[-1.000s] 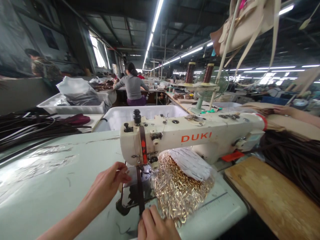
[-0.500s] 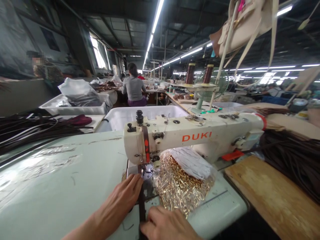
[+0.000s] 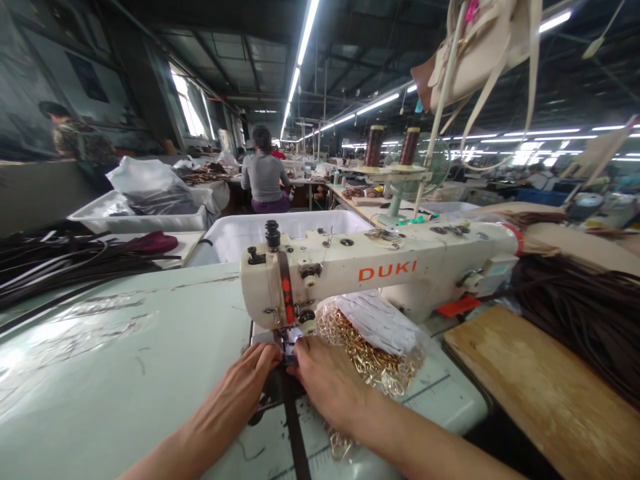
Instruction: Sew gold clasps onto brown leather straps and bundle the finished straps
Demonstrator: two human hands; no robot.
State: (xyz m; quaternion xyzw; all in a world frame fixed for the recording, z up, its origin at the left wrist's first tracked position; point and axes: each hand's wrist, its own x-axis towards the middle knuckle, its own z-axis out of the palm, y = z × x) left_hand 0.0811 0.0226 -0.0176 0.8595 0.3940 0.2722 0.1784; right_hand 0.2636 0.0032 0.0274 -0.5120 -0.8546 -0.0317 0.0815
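A dark brown strap (image 3: pixel 296 430) runs from the front edge of the table up to the presser foot of the white sewing machine (image 3: pixel 340 273). My left hand (image 3: pixel 247 373) lies along the strap's left side just before the needle area, its fingers pressed together on the strap's edge. From the right, my right hand (image 3: pixel 325 377) closes on the same strap close to the presser foot, thumb and fingertips partly hidden. Right behind this hand sits a clear plastic bag of gold metal clasps (image 3: pixel 373 353) with a white sheet on top.
Dark straps are heaped on the left (image 3: pixel 55 267) and right (image 3: pixel 575 307). A wooden board (image 3: pixel 545 387) lies right of the machine table. Behind the machine stands a white bin (image 3: pixel 230 230). A beige bag (image 3: pixel 480 60) hangs overhead. Two people sit or stand farther back.
My right hand has moved up and away from the strap's near part to the presser foot, its forearm now crossing before the clasp bag. My left hand stays beside the needle area.
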